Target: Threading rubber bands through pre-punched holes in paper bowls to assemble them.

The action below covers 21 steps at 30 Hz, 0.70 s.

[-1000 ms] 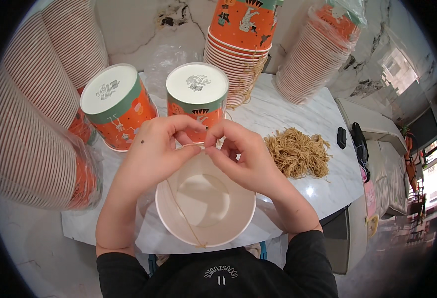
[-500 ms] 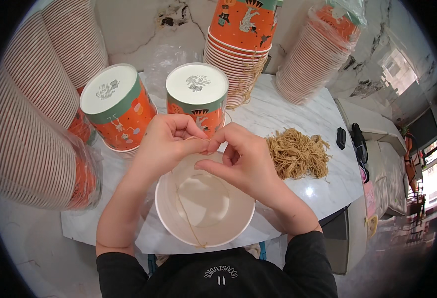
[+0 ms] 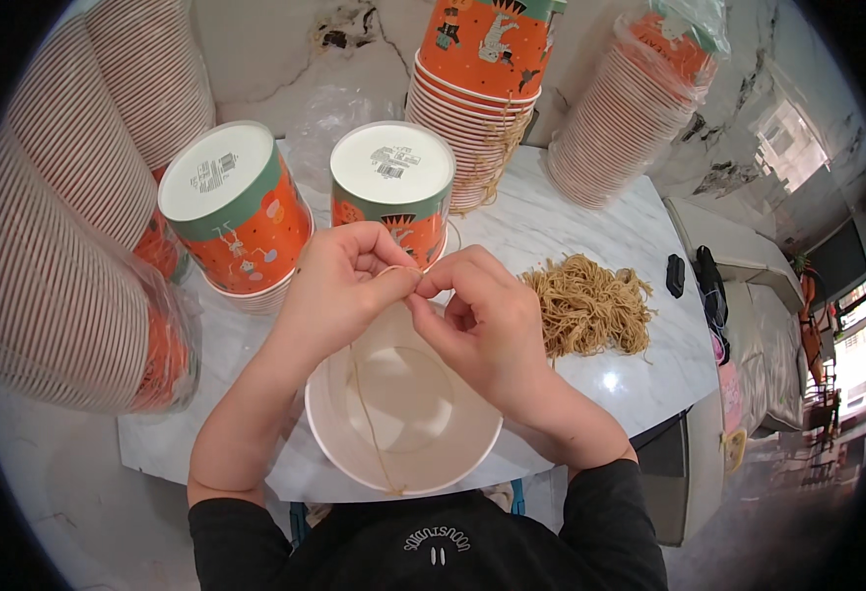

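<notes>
An open white paper bucket stands at the table's front edge, its mouth up. A thin tan cord is fixed at its near rim and runs across the mouth toward my hands. Over the far rim, my left hand pinches the cord between thumb and forefinger. My right hand meets it fingertip to fingertip, also pinching at the cord's end. The exact spot they grip is partly hidden by the fingers. Beyond my hands, an upturned orange and green bucket shows its white base.
A heap of tan cords lies to the right, with a small black object past it. Another upturned bucket stands left. Tall nested stacks in plastic crowd the left; a stack with cords and a wrapped stack stand behind.
My right thumb has moved up against the fingertips, closing the gap it had before. Both hands stay together over the bucket's far rim.
</notes>
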Tool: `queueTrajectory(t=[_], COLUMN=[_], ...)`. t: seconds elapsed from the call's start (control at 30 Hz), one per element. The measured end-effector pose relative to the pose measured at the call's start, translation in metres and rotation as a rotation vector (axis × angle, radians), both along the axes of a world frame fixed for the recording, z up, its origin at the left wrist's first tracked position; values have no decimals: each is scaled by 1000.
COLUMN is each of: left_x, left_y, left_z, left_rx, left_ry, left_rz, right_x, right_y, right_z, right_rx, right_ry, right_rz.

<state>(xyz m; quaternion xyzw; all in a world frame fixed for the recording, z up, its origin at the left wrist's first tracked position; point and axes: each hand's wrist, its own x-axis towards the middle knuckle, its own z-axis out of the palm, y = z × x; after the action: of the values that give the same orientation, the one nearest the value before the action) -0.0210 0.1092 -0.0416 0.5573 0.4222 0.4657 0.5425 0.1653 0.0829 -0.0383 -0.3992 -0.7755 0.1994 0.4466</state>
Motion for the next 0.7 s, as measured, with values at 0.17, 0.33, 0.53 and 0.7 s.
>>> queueTrajectory(t=[0.17,0.33,0.53,0.7], left_x=[-3,-7,-4,-2], left_y=[1,2,0,-2], left_z=[6,8,8,14], left_rx=[-45,-60,35,31], left_ry=[48,76,45,78], left_rz=[-31,-79,-86,-46], right_x=[1,3,3,4], right_y=[2,4,6,8], right_z=[8,9,8,3], right_rx=[-134,-212,-205,-172], right_ry=[37,73,66,84], right_rz=[33,73,125,105])
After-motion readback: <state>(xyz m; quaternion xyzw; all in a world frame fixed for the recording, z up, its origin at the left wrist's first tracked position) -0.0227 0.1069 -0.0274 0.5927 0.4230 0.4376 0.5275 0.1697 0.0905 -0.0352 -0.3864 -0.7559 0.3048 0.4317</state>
